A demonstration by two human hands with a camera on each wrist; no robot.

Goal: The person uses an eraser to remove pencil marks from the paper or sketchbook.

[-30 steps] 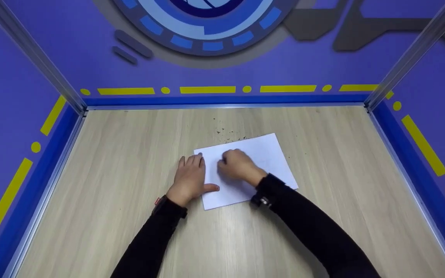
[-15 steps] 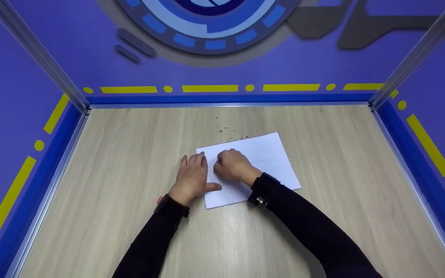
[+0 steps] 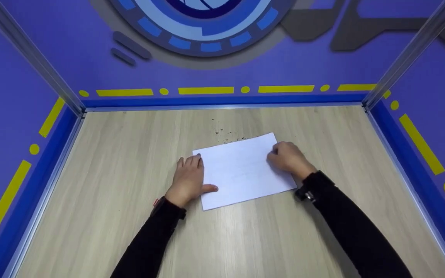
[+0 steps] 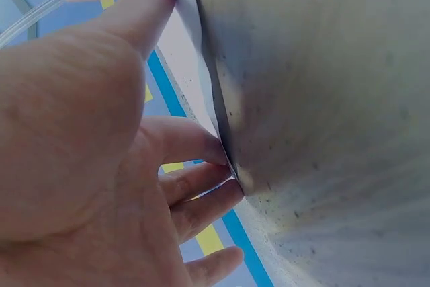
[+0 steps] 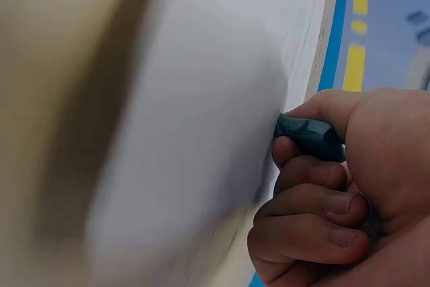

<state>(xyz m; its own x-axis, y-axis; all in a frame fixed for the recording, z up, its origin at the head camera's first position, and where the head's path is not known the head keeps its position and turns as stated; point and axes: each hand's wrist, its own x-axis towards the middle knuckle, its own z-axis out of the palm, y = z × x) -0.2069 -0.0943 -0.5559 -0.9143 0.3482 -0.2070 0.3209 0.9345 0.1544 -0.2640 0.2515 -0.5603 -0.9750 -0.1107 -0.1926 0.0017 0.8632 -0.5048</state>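
A sheet of white paper [image 3: 242,170] lies slightly turned on the wooden table, with faint marks on its face. My left hand [image 3: 189,177] rests on the paper's left edge, fingers spread and thumb stretched over the sheet. In the left wrist view, the fingers [image 4: 201,196] of this hand press along the paper's edge. My right hand [image 3: 288,157] is over the paper's right side. It grips a small dark teal eraser [image 5: 310,136] between thumb and index finger, its tip against the paper; the other fingers are curled in. The head view hides the eraser under the hand.
Dark crumbs [image 3: 217,133] are scattered on the table [image 3: 137,154] behind the paper's far edge. Blue-purple panels [image 3: 222,77] with metal framing enclose the table at the back and both sides.
My right hand has swept from the left part of the paper to its right edge, still gripping the eraser. The left hand keeps its place on the paper's left edge.
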